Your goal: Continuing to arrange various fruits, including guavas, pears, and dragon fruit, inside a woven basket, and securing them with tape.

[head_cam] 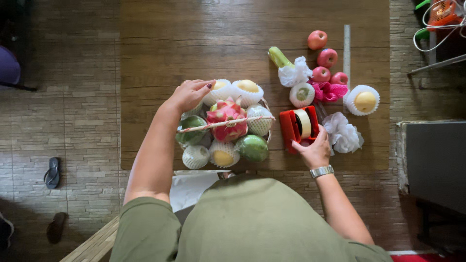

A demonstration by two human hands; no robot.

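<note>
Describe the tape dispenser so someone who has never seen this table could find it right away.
On the wooden table, look just right of the fruit basket packed with a pink dragon fruit and netted fruit. The tape dispenser lies there, under the fingers of the right hand. It is the only boxy red thing nearby, holding a pale roll of tape, unlike the round apples beyond it.

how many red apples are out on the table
4. All lie loose at the table's far right beside the ruler: red apples at and. Others may be hidden.
</note>
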